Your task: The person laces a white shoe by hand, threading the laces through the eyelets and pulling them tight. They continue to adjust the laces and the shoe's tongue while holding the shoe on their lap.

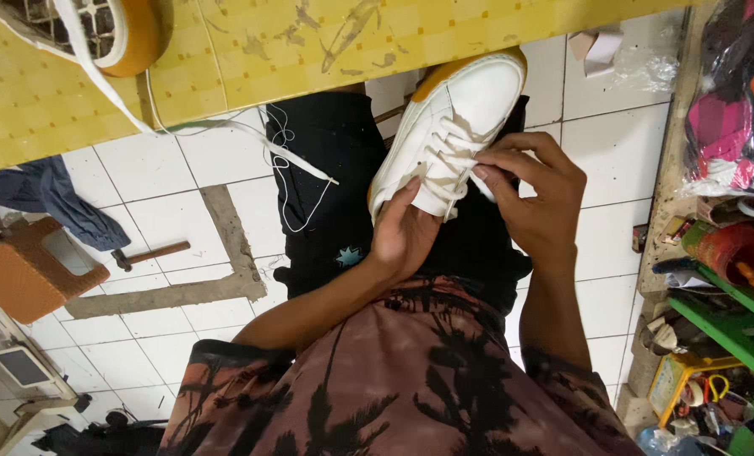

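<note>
A white sneaker (465, 110) with a tan sole rests on my lap, toe pointing away from me. My left hand (404, 232) grips its heel and side from below. My right hand (533, 190) pinches a white lace (454, 165) over the tongue, fingers closed on it. A second sneaker (98, 29) with a tan sole lies on the yellow table (309, 42) at the top left. Its long white lace (250, 135) trails off the table edge down over my black trousers (326, 186).
A hammer (149, 253) lies on the white tiled floor (174, 312) at left, next to an orange stool (26, 270) and a blue cloth (56, 198). Green shelves (732, 312) crowded with tins, tape and bags stand along the right.
</note>
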